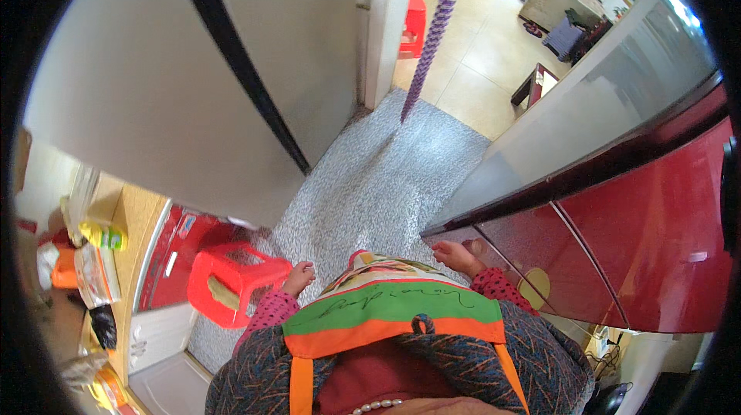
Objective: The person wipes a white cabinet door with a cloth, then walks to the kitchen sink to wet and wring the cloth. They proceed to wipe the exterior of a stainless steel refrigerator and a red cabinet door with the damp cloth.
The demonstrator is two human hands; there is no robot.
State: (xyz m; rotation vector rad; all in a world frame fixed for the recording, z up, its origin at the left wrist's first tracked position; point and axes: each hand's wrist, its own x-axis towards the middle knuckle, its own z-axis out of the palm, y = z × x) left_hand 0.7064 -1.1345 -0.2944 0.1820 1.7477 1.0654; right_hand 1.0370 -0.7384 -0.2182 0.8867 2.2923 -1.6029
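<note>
My left hand (pixel 299 278) hangs low at my left side, its loosely bent fingers apart and holding nothing. Nearest to it is a red plastic stool (pixel 207 285) with a hole in its seat. On the other side, my right hand (pixel 460 258) is held out at waist height, empty, with its fingers loosely stretched. It is close to the glossy red cabinet front (pixel 567 253); I cannot tell whether it touches. Both cuffs are pink with dark dots. A green and orange apron (pixel 394 303) covers my front, over a dark patterned garment.
Grey mottled flooring (pixel 363 176) runs to a doorway with pale tiles (pixel 471 45) beyond. A purple braided cord (pixel 438 33) hangs there. Tall grey panels (pixel 154 83) stand left. A wooden counter (pixel 135 237) holds packages and a yellow-green bottle (pixel 103 235). A small dark stool (pixel 532 87) stands beyond the doorway.
</note>
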